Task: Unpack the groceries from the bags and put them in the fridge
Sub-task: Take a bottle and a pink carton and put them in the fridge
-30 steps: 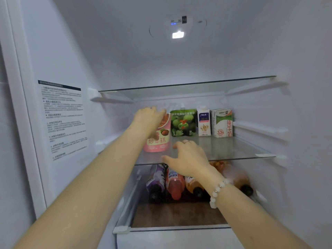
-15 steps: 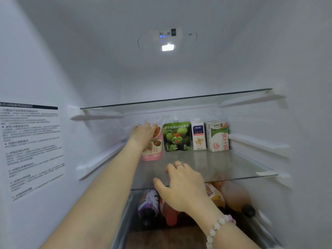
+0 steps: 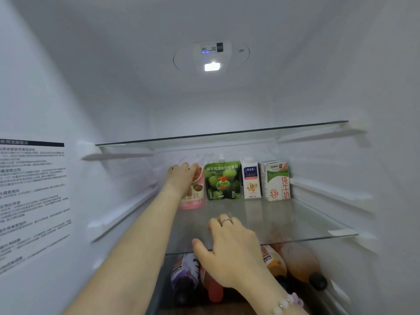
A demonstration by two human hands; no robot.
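Note:
I am looking into an open fridge. My left hand [image 3: 181,178] reaches deep onto the middle glass shelf [image 3: 306,221] and grips the top of a pink pouch [image 3: 194,198] standing upright at the back left. Right of it stand a green pouch [image 3: 222,181], a small white carton [image 3: 250,180] and a milk carton [image 3: 275,180] in a row. My right hand [image 3: 229,248], with a ring and a bead bracelet, rests with spread fingers on the shelf's front edge and holds nothing.
Several drink bottles [image 3: 272,264] lie on their sides below the middle shelf. An upper glass shelf [image 3: 227,134] spans above with nothing on it. A printed label [image 3: 31,194] covers the left wall. The fridge lamp [image 3: 212,67] glows overhead.
My view has moved closer into the fridge. The left hand has pushed the pink pouch further back, into line with the green pouch. The right hand stays on the shelf's front edge.

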